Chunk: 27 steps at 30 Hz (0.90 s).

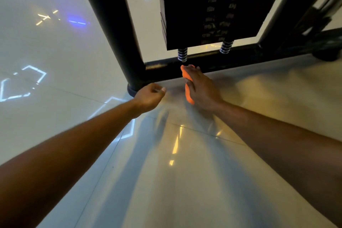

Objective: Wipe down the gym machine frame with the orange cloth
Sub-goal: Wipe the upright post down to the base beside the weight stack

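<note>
Held under the right hand was the soft orange cloth, with the fingers wrapped over it. Both were pressed low against the black metal bar of the gym machine frame, at its bottom. Just above the cloth, a shiny coiled spring was seen under the black stack of weight plates. Nothing was held by the left hand; its fingers were curled in a loose fist, near the foot of the frame's thick black post. Lights were mirrored in the glossy pale floor below the frame.
</note>
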{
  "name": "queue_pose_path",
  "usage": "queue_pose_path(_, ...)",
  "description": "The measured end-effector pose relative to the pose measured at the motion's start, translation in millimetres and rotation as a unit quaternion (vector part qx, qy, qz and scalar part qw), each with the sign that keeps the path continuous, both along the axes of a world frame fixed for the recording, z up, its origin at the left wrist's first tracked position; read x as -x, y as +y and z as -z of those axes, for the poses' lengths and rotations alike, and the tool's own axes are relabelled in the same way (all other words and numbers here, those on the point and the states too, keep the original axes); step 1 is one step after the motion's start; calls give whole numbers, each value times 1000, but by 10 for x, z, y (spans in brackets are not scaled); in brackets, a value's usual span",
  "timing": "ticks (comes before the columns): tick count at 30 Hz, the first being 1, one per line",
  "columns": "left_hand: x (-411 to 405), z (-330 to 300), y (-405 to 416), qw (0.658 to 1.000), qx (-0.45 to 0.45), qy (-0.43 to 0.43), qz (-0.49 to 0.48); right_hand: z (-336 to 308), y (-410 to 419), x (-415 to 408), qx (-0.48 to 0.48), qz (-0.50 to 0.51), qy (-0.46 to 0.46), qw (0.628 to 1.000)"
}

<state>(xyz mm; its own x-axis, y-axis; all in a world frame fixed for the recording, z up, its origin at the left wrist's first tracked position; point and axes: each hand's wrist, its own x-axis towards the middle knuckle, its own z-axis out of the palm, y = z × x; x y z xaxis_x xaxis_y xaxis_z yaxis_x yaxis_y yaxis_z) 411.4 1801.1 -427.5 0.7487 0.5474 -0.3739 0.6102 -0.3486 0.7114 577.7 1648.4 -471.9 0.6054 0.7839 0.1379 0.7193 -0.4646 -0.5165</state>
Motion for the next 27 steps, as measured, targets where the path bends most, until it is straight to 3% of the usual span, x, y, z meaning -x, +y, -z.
queue_pose_path(7, -347, 155, -30, 989, -132, -60, 28, 111, 20, -182, -56, 82, -7, 995)
queue_pose_path(11, -560, 327, 214, 951, -282, -113, 57, 189, 350, -220, -102, 121, -11, 987)
queue_pose_path(14, -718, 437, 376, 907, -382, -155, 82, 439, 647, -192, -41, 149, -105, 982)
queue_pose_path(19, -849, 617, 620, 910, -371, -158, 92, 806, 468, -453, -2, 81, -292, 953)
queue_pose_path(21, -851, 664, 641, 908, -376, -160, 95, 858, 354, -590, 9, 60, -325, 944)
queue_pose_path(23, -859, 705, 627, 907, -376, -166, 90, 902, 439, -548, -20, 101, -287, 952)
queue_pose_path(27, -889, 754, 628, 905, -379, -179, 74, 766, 973, -214, -175, 243, -90, 950)
